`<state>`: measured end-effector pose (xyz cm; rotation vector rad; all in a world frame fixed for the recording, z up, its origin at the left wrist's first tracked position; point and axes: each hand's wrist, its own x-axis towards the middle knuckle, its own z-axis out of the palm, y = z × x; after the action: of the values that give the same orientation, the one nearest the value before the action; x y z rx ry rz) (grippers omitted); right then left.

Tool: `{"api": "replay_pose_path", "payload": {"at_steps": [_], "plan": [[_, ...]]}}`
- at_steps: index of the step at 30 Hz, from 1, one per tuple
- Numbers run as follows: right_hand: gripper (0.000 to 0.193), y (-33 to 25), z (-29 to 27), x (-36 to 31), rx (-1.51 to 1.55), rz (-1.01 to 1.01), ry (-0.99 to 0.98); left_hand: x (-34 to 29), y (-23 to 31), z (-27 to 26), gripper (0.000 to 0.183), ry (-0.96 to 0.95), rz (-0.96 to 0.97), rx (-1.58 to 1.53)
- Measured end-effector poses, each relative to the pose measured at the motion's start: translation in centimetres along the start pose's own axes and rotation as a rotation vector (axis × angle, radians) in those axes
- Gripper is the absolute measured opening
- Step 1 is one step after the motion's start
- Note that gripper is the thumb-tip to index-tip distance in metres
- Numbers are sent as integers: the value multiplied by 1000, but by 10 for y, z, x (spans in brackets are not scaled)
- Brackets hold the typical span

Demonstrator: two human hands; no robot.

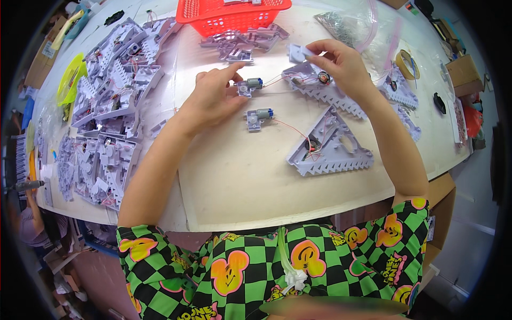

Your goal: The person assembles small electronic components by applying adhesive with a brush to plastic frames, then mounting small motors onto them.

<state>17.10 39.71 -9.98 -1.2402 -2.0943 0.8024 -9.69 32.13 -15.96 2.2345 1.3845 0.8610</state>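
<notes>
motor [255,83] and grey block [296,53], held.
left hand [210,97], half curled, grips the motor; right hand [344,65], nearly closed, pinches the block; second motor [261,113] beside left hand.

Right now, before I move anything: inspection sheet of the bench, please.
Surface: pale tabletop, seam left of centre.
Job's things: upper motor unit, lower motor unit, upper triangular housing, lower triangular housing.
Clutter: heaped grey parts at left; red basket at the far side; tape roll at right.
Hands: left hand touches upper motor unit, grip unclear; right hand pinches small grey part.
Cables: thin wires link each motor unit to its housing.
Surroundings: cardboard box at right; another person at far left.
</notes>
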Motion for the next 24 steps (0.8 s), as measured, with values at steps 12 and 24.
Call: {"api": "replay_pose_path", "payload": {"at_steps": [12, 24], "plan": [[18, -23, 37, -6, -388, -415, -89, -9, 10, 1, 73, 55, -110, 101], [18, -34, 44, -8, -401, -405, -187, -14, 20, 4, 68, 89, -137, 144]]}}
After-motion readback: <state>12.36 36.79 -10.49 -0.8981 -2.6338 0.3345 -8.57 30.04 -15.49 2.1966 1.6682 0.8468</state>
